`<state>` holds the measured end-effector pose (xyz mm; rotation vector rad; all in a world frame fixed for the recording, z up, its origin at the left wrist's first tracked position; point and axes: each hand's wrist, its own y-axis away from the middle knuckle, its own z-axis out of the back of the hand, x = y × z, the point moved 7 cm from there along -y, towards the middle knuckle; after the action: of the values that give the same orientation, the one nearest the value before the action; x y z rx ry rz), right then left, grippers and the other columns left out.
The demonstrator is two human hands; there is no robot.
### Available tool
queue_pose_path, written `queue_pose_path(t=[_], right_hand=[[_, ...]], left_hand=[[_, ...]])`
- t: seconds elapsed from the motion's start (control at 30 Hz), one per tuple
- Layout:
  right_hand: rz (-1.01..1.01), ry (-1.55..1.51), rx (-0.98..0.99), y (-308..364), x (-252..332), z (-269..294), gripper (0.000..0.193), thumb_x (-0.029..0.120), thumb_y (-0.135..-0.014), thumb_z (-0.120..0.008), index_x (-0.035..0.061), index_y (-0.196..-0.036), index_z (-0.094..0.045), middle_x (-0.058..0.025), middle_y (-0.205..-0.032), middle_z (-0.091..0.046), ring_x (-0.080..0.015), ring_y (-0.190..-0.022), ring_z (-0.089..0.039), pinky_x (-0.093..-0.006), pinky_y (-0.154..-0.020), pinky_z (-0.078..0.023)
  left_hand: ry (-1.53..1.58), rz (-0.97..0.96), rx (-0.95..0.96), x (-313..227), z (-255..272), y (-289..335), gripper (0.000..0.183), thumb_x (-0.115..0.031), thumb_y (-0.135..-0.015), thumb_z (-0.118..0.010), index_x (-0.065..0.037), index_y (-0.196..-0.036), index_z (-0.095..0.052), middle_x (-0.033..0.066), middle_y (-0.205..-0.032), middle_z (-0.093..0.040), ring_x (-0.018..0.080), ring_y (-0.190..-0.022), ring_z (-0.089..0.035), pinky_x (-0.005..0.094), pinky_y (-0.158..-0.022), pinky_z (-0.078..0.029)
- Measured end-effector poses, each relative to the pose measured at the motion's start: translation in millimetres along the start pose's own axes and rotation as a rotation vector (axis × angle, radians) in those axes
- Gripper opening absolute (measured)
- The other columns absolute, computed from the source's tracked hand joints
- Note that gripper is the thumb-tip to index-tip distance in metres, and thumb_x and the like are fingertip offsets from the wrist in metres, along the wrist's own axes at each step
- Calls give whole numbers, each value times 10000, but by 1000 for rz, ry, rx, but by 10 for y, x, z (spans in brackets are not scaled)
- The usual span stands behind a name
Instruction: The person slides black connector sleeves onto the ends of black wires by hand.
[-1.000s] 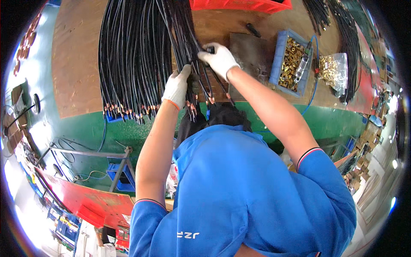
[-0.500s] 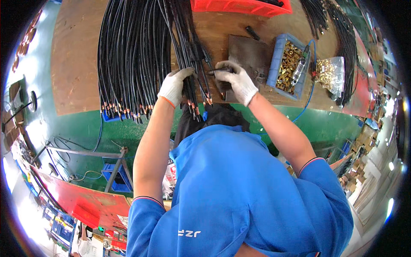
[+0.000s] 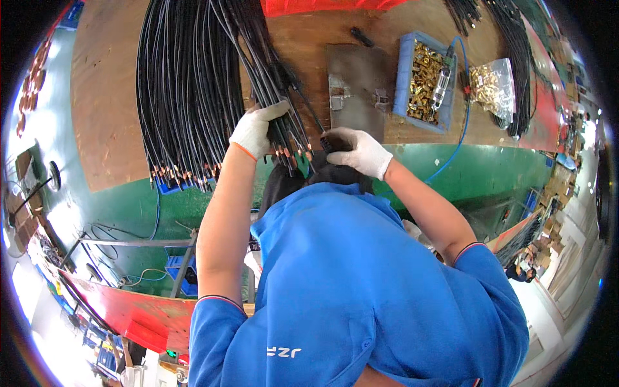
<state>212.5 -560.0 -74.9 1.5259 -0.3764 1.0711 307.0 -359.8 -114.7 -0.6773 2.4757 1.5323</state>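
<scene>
Many black cables (image 3: 187,97) across the worktop (image 3: 103,109), gloved left hand (image 3: 255,131) curled round several, right hand (image 3: 360,153) pinching one cable's dark end (image 3: 325,144)

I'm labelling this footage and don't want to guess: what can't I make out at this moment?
All in the head view:
Left grip: fingertips hidden by the black cables.
Dark piece: partly covered by the right grip, so its full shape is unclear.
Far cable ends: cut off by the top edge.
Red crate: mostly cut off by the top edge, contents unseen.
Brass fittings: small and overlapping, uncountable.
</scene>
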Motion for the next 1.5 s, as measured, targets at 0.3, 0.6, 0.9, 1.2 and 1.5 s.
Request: queue_pose_path(t=[0.3, 0.6, 0.9, 1.2, 1.5], right_hand=[[-40, 60, 69, 359, 42, -38, 562, 200, -837, -740, 13, -1357, -640, -176, -1258, -722, -233, -1170, -676, -354, -1083, -490], [-64, -78, 63, 379, 37, -88, 614, 200, -852, -752, -26, -1406, -611, -159, -1243, -733, -212, -1135, -680, -345, -1065, -498], [33, 52, -257, -532, 267, 6, 539, 341, -886, -709, -24, -1282, -696, -247, -1249, -717, -356, -1175, -696, -393, -1040, -518], [107, 359, -355, -1765, 991, 297, 567, 447, -867, -743, 44, -1265, -722, -240, -1262, -709, -337, -1192, -682, -425, -1032, -523], [-101, 1032, -634, -1895, 33, 2423, 555, 451, -891, -674, 153, -1358, -646, -236, -1269, -685, -420, -1157, -670, -525, -986, -539]], left_hand=[[4, -98, -36, 170, 20, -257, 324, -59, -894, -746, 11, -1197, -655, 120, -1055, -728, 252, -933, -724, 385, -809, -598], [-111, -260, -107, 128, 44, -270, 266, -87, -915, -754, -17, -1157, -670, 120, -947, -718, 265, -711, -710, 440, -606, -617], [-228, -207, -136, 81, 4, -148, 400, -225, -951, -765, 33, -1234, -649, 128, -1062, -735, 249, -871, -734, 406, -724, -614], [-129, -230, -220, -30, 338, 132, 316, -205, -998, -700, 17, -1222, -669, 85, -1059, -739, 167, -828, -700, 306, -725, -575], [-436, -271, -396, -52, 561, 48, 253, -268, -946, -711, -23, -948, -650, 29, -753, -645, 130, -613, -592, 310, -572, -451]])
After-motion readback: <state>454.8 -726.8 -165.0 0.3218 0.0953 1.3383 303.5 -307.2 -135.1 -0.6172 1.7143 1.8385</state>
